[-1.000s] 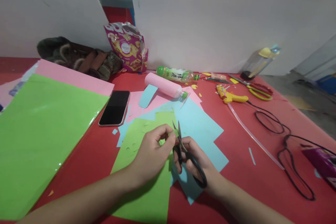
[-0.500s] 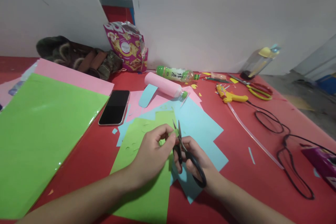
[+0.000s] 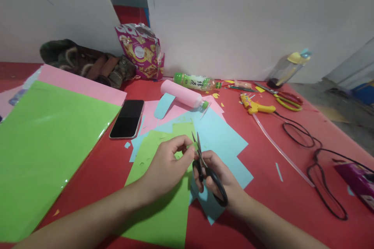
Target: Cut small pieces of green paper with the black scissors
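red table (image 3: 277, 202) | hands: 2 | black scissors (image 3: 209, 173): 1 | bottles: 3

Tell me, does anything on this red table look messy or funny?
Yes. Two bottles lie tipped on their sides: a pink bottle and a green-label bottle. Tiny paper scraps dot the red table, and a black cord loops loosely.

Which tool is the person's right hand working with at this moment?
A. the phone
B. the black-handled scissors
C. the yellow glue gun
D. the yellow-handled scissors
B. The right hand has its fingers through the loops of the black-handled scissors, blades up at a small green paper piece pinched by the left hand.
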The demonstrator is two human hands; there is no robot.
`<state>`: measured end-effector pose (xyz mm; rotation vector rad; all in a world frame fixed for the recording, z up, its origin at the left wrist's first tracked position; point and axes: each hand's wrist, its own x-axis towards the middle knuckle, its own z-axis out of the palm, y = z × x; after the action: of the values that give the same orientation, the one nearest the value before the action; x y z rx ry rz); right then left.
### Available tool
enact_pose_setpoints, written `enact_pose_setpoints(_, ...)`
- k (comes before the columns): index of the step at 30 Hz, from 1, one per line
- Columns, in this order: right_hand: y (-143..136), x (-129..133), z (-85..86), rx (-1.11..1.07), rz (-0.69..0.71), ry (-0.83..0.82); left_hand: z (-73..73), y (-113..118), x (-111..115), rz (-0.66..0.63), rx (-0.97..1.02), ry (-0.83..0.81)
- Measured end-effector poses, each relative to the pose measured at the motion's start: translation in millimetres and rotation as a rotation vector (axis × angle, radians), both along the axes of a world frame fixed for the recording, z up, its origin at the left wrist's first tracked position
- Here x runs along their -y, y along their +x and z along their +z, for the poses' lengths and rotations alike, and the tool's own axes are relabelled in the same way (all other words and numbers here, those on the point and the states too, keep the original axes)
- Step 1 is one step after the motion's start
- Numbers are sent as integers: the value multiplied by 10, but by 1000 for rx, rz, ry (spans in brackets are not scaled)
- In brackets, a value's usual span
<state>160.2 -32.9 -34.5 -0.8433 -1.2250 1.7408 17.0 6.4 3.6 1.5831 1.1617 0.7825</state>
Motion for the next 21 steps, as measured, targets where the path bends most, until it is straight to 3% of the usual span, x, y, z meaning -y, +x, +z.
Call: enact_pose_setpoints(21,-7,11,17,26,-8,-16,47,-67,-65,-82,-47,68)
